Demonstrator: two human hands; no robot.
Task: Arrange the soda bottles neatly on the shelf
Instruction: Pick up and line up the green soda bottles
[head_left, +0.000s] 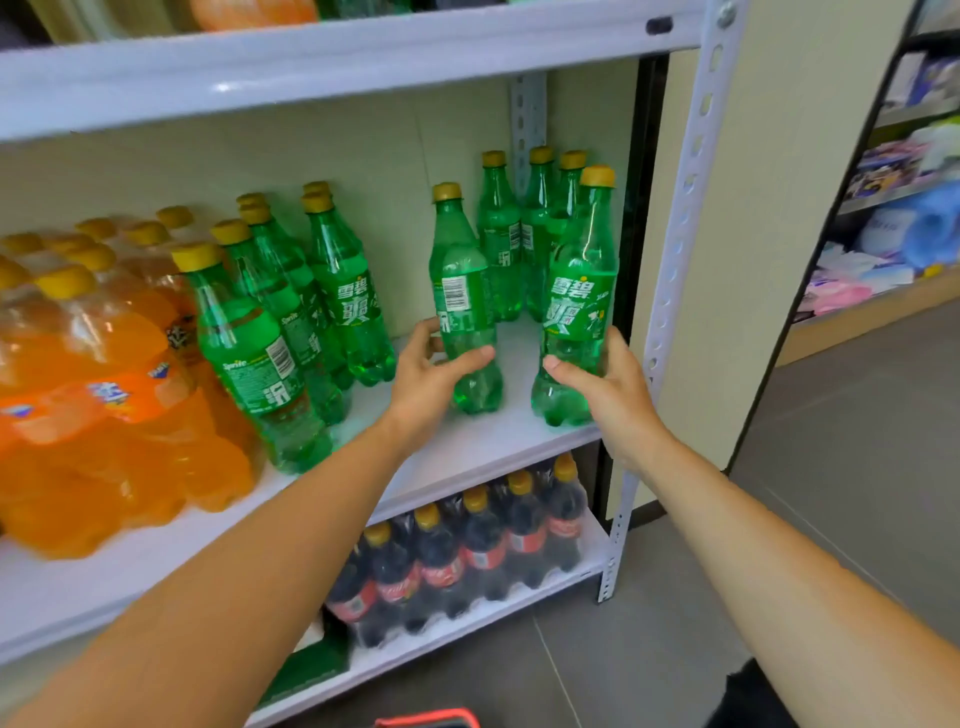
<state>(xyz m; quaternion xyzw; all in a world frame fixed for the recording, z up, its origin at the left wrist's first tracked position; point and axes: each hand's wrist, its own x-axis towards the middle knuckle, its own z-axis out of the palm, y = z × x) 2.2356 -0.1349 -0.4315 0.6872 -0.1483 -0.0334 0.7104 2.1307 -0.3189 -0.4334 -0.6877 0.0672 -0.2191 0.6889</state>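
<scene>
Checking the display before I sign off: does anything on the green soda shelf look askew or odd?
Labels disagree. The barcode-out bottle gripped by the left hand shows its barcode, while the label-out bottle in the right hand shows its front label. Nothing looks spilled or damaged.

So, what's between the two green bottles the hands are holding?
In the head view, only bare white shelf lies between the left bottle and the right bottle; other green bottles stand farther back.
</scene>
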